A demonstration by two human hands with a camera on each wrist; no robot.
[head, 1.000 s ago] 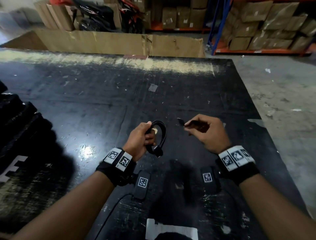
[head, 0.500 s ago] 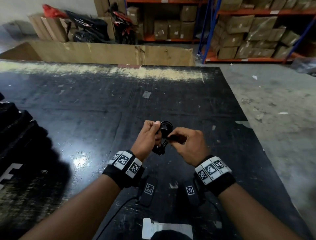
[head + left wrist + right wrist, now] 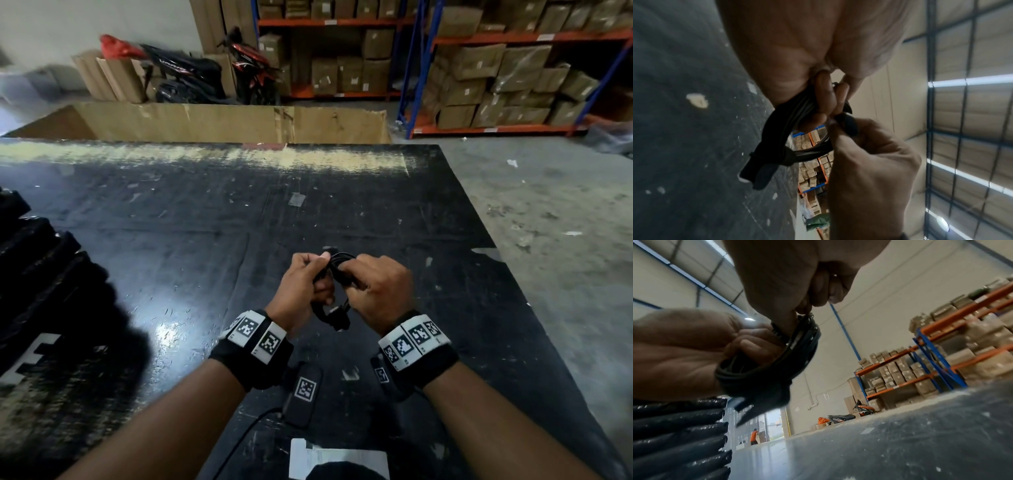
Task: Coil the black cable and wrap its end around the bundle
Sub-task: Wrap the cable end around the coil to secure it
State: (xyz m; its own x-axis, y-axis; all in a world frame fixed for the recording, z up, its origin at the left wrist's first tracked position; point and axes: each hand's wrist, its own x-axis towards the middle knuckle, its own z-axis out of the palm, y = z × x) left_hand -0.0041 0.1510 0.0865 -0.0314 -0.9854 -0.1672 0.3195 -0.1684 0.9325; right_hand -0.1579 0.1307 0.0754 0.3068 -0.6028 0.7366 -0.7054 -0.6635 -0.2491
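Note:
The black cable (image 3: 339, 265) is a small coil held above the black table, between both hands. My left hand (image 3: 317, 279) grips the left side of the bundle with curled fingers. My right hand (image 3: 358, 282) grips its right side, fingers curled over the strands. A black plug end (image 3: 337, 318) hangs below the hands. In the left wrist view the coil (image 3: 781, 128) loops out under the left fingers (image 3: 825, 97), and the right hand (image 3: 869, 162) pinches it from below. In the right wrist view the coil (image 3: 803, 350) runs between both hands, its plug (image 3: 764, 395) pointing down.
The black table (image 3: 205, 240) is scuffed, with a bright glare at near left. A stack of black wrapped items (image 3: 30, 267) lies along its left side. White paper (image 3: 339, 459) sits at the near edge. Cardboard sheets (image 3: 222, 121) and shelves of boxes (image 3: 496, 75) stand beyond.
One second ago my right hand held the cable's loose end apart, to the right. It has moved left onto the coil, and both hands now hold the bundle together.

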